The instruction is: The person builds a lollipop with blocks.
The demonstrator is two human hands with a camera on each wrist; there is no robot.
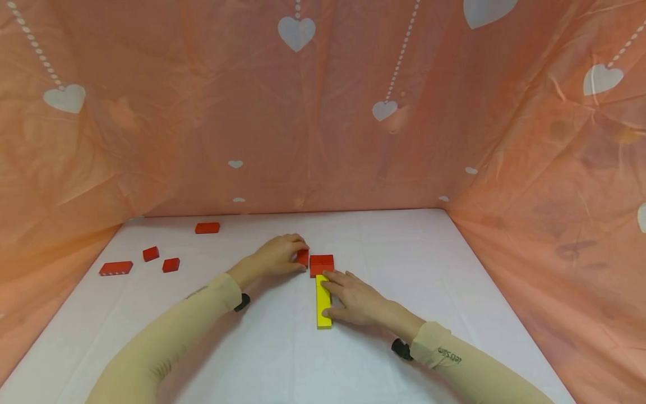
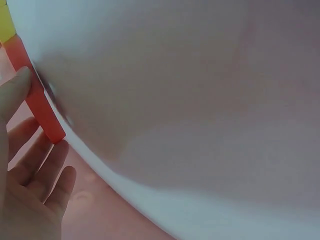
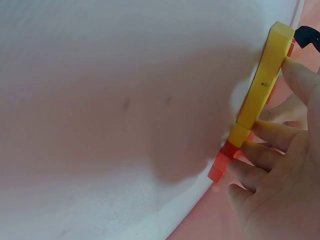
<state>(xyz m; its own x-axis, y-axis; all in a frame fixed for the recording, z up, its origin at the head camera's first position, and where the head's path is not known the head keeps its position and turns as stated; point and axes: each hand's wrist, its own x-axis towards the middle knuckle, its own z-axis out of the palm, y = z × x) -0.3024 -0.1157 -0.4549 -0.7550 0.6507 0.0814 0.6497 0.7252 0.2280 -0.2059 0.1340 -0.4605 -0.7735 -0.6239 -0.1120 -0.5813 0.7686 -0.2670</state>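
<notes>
My left hand (image 1: 275, 256) pinches a red block (image 1: 302, 257) between thumb and fingers, just left of two red blocks (image 1: 321, 261) set one behind the other. In the left wrist view, the thumb presses on the near side of red blocks (image 2: 47, 117). A long yellow block (image 1: 323, 307), with a small yellow block (image 3: 239, 135) at its far end, runs from the red pair toward me. My right hand (image 1: 357, 298) lies along the right of this row, thumb and fingertips touching the yellow pieces, the other fingers by the red ones.
At the left of the white table (image 1: 429, 264) lie two small red blocks (image 1: 151, 254) and a longer red block (image 1: 116, 268). Another red block (image 1: 207, 228) is near the back edge. Pink cloth (image 1: 303, 123) with white hearts hangs behind and on both sides.
</notes>
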